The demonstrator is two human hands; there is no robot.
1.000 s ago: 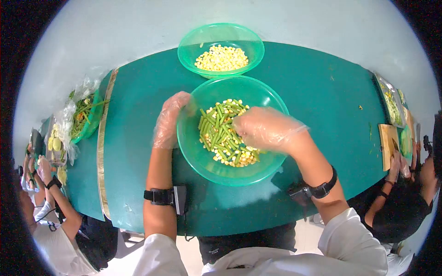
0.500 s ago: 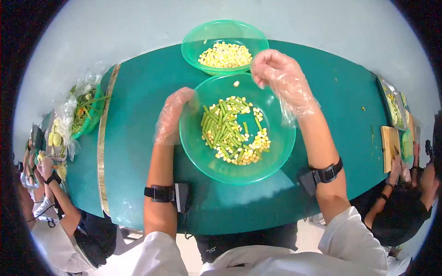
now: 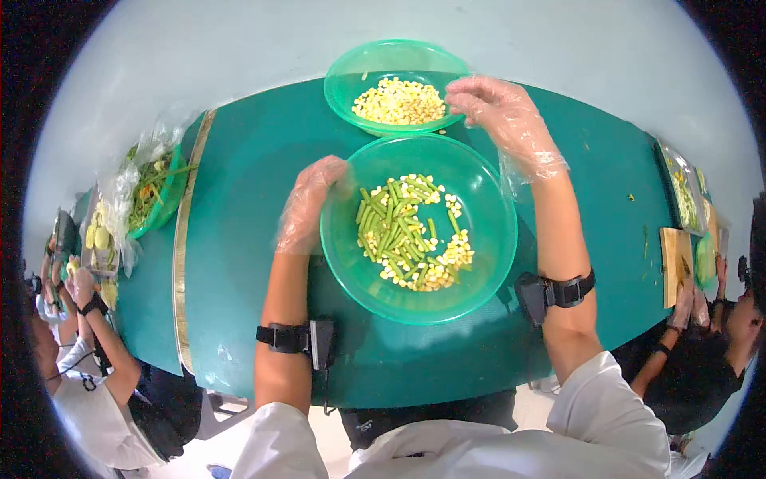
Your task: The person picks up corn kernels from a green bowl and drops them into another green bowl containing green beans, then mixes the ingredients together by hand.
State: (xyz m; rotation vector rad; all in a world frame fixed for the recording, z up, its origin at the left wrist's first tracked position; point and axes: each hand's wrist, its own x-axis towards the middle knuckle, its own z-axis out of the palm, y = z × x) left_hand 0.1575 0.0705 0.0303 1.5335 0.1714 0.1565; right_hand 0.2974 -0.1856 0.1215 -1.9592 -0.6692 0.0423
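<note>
In a clear plastic glove, my left hand [image 3: 309, 199] is closed on the left rim of the near green bowl [image 3: 415, 307]. This see-through bowl holds cut green beans [image 3: 391, 219] and pale yellow corn kernels [image 3: 435, 277]. My right hand [image 3: 511, 120], gloved too, is raised by the right rim of the far green bowl [image 3: 351, 68], its fingers curled together; what they hold, if anything, cannot be made out. A heap of corn kernels [image 3: 399, 101] lies in that far bowl. One single kernel [image 3: 442, 132] shows between the two bowls.
On the left, beyond a gold strip [image 3: 182, 239], stand a green basket of greens [image 3: 155, 195] and a plastic bag [image 3: 120, 207]. To the right are a cutting board [image 3: 677, 267] and a tray [image 3: 680, 188]. Other people's hands [image 3: 82, 287] work at both sides.
My right hand has moved up and slightly right, from over the near bowl's back rim to the far bowl's right rim. The kernel at the near bowl's back wall no longer shows there.
</note>
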